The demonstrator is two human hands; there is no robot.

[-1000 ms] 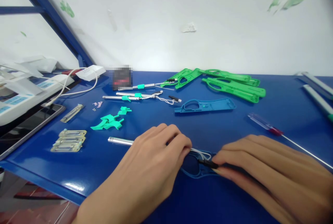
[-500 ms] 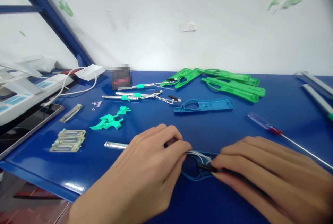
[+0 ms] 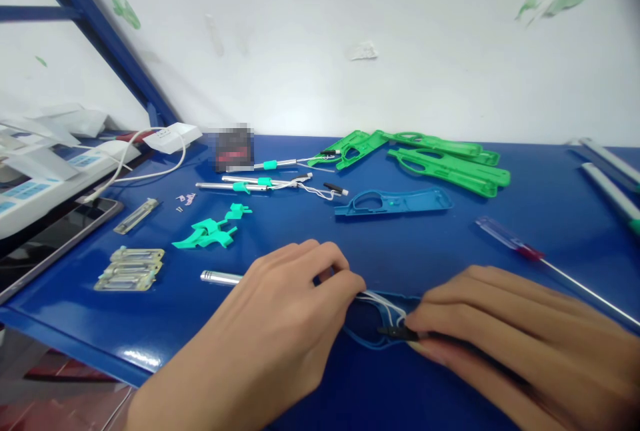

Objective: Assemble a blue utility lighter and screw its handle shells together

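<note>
At the front of the blue table, a blue plastic casing half [image 3: 371,343] with an oval opening lies partly hidden under both hands. My left hand [image 3: 295,311] is closed on its left part, fingers bent over it. From beneath that hand a silver metal tube [image 3: 221,277] sticks out to the left. White wires [image 3: 384,300] run across the casing between the hands. My right hand [image 3: 480,324] pinches a small black part [image 3: 399,332] at the wire ends, by the casing's opening. The rest of the casing is hidden under the right fingers.
Behind the hands lie another blue casing half [image 3: 420,200], several green casing halves [image 3: 450,167] and wired metal tubes [image 3: 235,187]. Turquoise clips [image 3: 207,234] and clear parts [image 3: 131,269] lie left. A screwdriver [image 3: 530,252] lies right; a phone [image 3: 55,244] and power strip [image 3: 65,174] sit far left.
The black part and the right fingertips have shifted very slightly down. My left hand has moved a touch to the left. Both hands keep their hold.
</note>
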